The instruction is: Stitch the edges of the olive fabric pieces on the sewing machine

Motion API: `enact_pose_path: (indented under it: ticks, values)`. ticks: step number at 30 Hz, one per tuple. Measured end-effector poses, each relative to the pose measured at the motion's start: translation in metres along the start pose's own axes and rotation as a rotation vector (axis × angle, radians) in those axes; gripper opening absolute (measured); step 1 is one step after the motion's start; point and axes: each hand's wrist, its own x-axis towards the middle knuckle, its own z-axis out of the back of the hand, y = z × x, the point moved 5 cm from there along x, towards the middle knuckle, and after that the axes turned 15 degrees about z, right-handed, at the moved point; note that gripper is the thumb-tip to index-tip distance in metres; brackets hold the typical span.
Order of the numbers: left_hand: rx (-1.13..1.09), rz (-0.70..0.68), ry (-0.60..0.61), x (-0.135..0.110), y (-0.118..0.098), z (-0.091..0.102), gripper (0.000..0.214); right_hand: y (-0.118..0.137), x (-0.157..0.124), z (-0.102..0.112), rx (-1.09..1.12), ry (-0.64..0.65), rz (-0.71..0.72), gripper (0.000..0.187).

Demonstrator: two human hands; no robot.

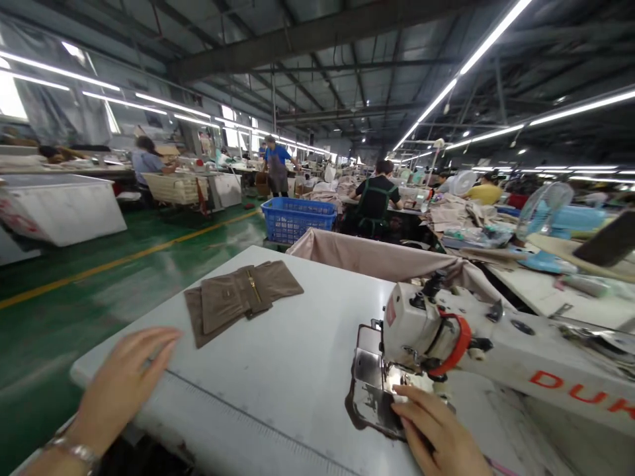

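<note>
Meanwhile, right hand [439,433] presses brown fabric [350,411] at sewing machine [421,334].

Left of the left grip [122,390], a green painted floor [59,344] runs away, crossed by a yellow line [129,259]. Far ahead of that grip, long fluorescent tubes [496,36] hang beneath a dark steel-trussed roof [347,86], and bright windows [231,129] line the far wall.

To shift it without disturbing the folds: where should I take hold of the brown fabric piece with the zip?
Probably pinch the near left corner of the brown fabric piece, coming from your left hand's side. That flap lies flat, sits closest to the hand, and keeps your fingers off the gold zip on the folded middle.
</note>
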Motion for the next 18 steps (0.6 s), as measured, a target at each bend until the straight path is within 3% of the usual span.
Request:
enact_pose_path:
  ticks: [3,5,7,10,14,18]
  values:
    - [-0.019,-0.21,0.097,0.045,-0.086,-0.024,0.056,0.004,0.001,0.002,0.026,0.002,-0.021,0.027]
    - [0.016,-0.202,0.179,0.072,-0.115,-0.039,0.046,0.007,0.004,0.006,0.045,-0.021,-0.042,0.03]
    - [0.052,-0.184,0.273,0.093,-0.124,-0.044,0.036,0.009,0.007,0.009,0.068,-0.03,-0.061,0.032]
    - [0.067,-0.224,0.36,0.11,-0.119,-0.032,0.035,0.01,0.011,0.008,0.099,-0.013,-0.085,0.033]
    - [0.081,-0.276,0.364,0.108,-0.113,-0.019,0.035,0.01,0.014,0.003,0.121,0.002,-0.086,0.035]
    - [0.107,-0.332,0.325,0.099,-0.121,-0.028,0.03,0.013,0.017,0.003,0.148,0.023,-0.098,0.037]
